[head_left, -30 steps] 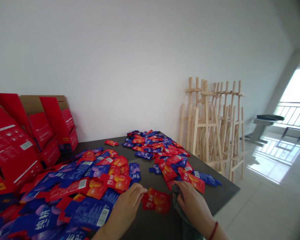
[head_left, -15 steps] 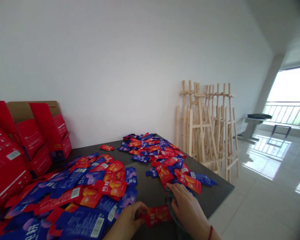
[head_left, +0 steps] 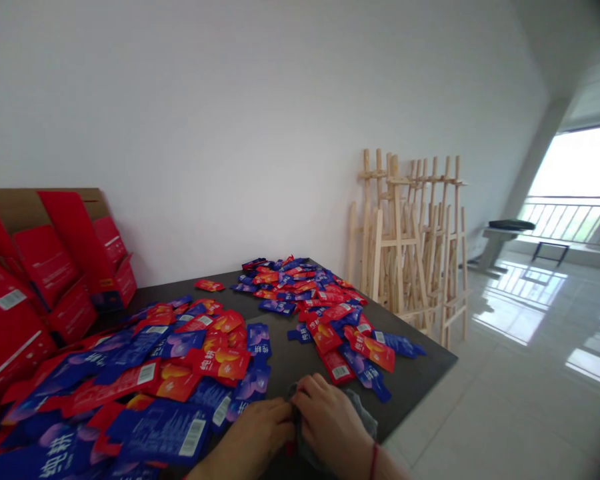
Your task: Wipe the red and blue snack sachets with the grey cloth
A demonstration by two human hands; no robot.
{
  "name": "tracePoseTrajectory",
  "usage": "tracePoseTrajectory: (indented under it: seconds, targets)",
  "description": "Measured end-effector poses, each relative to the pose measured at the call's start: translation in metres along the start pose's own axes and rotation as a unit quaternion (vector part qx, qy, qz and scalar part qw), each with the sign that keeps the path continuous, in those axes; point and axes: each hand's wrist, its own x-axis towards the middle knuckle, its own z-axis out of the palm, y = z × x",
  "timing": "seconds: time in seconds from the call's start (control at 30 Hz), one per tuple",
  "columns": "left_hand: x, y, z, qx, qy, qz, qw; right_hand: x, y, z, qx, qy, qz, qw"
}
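My left hand (head_left: 260, 427) and my right hand (head_left: 327, 413) meet at the near edge of the dark table top (head_left: 285, 353). A grey cloth (head_left: 363, 417) is bunched in my right hand and trails below both hands. Between them, a red foil sachet (head_left: 289, 448) shows only as a sliver, and the cloth and fingers hide the rest. My left hand seems to pinch that sachet. Beside my left hand lies a large heap of red and blue sachets (head_left: 180, 380), and a second heap (head_left: 300, 287) spreads along the table beyond my hands.
Red cardboard display boxes (head_left: 45, 267) stand open at the table's left end. Wooden easels (head_left: 405, 233) lean against the white wall beyond the table's far right corner. A tiled floor (head_left: 505, 400) lies to the right, leading to a balcony railing (head_left: 570, 220).
My hands have come together, and the red sachet that lay openly between them is now almost hidden by the grey cloth. The view has shifted slightly.
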Motion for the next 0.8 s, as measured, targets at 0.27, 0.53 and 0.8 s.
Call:
tracePoseTrajectory:
  seconds: [0.27, 0.53, 0.8]
  targets:
    - [-0.002, -0.004, -0.009, -0.015, -0.018, -0.011, 1.0, -0.014, 0.03, 0.008, -0.008, -0.02, 0.088, 0.996]
    - [-0.003, -0.013, -0.066, -0.121, 0.075, -0.216, 0.966, -0.029, 0.043, 0.008, -0.003, 0.014, 0.14, 0.99]
    - [-0.069, -0.078, -0.157, 0.125, 0.194, -0.419, 0.878, -0.015, 0.044, 0.01, -0.049, -0.017, 0.238, 0.97]
